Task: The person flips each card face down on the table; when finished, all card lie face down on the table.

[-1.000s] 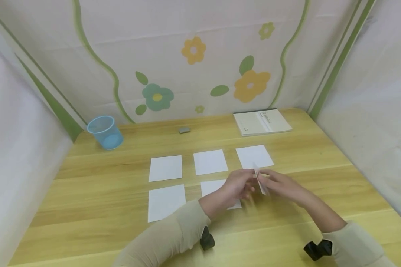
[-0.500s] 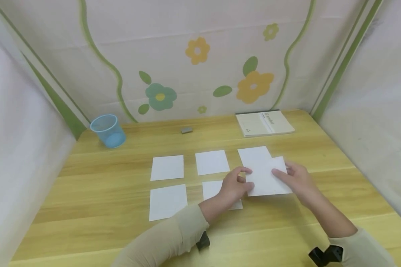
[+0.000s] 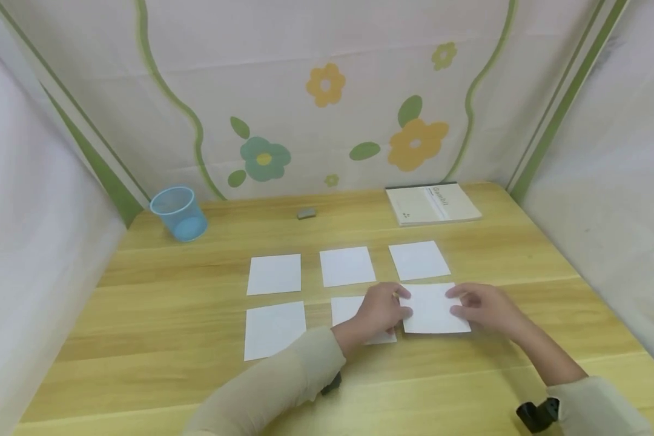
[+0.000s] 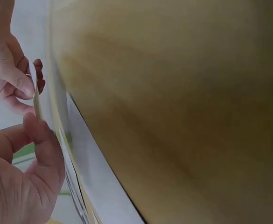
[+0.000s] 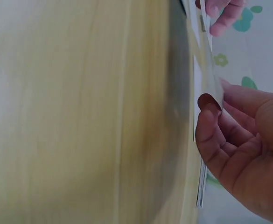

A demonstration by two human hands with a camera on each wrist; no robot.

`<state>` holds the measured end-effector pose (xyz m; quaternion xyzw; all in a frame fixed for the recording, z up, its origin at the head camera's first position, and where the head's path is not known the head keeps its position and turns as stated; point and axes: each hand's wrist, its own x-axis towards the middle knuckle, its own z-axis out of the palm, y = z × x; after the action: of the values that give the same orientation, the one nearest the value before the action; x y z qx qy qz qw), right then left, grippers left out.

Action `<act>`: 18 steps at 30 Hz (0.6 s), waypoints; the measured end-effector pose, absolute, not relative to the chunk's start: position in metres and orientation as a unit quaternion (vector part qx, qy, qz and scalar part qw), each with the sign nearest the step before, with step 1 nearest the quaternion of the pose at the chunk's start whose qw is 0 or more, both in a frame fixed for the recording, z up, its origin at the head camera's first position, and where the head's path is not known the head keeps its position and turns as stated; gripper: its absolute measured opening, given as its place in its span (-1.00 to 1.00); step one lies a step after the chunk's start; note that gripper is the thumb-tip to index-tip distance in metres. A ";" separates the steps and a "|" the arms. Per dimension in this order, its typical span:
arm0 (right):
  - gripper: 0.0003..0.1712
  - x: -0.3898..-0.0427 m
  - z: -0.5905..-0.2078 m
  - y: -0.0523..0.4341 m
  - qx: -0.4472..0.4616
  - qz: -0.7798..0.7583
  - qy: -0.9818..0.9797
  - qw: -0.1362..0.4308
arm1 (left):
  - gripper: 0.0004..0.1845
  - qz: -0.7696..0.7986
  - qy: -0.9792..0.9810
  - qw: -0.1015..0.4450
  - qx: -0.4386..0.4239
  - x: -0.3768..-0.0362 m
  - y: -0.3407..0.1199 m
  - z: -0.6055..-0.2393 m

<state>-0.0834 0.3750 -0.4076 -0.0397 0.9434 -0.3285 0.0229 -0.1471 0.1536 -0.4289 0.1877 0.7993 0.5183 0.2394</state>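
Both hands hold one square white sheet of paper [image 3: 432,316] a little above the table. My left hand [image 3: 380,310] pinches its left edge between thumb and fingers, and my right hand [image 3: 487,307] pinches the right edge. The left wrist view shows the sheet [image 4: 36,93] nearly edge-on, with the right hand [image 4: 10,77] beyond it. Under and beside my left hand lies another white square [image 3: 349,307], partly covered. A further square [image 3: 418,260] lies just behind the held sheet.
More white squares lie left of the hands: one front left [image 3: 274,330], one back left [image 3: 274,274], one back middle [image 3: 347,266]. Toward the wall are a blue mesh cup [image 3: 178,215], a small grey block [image 3: 306,214] and a notebook [image 3: 433,204].
The sheet was edge-on between the hands, then turned to show its broad face. It has since come lower and nearer, and the back right square is uncovered.
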 end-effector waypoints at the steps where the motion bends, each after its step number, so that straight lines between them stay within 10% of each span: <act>1: -0.66 -0.084 -0.410 0.377 -0.047 -0.322 0.945 0.030 | -0.77 0.505 0.806 0.241 0.194 -0.147 0.154 -0.429; 18: -0.77 -0.097 -0.422 0.378 -0.104 -0.208 0.971 0.055 | -0.79 0.330 0.884 0.174 0.281 -0.149 0.164 -0.431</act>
<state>-0.0969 0.3782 -0.4222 -0.1041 0.9711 -0.2079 0.0547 -0.1488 0.1644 -0.4306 0.2810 0.8843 0.3295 0.1745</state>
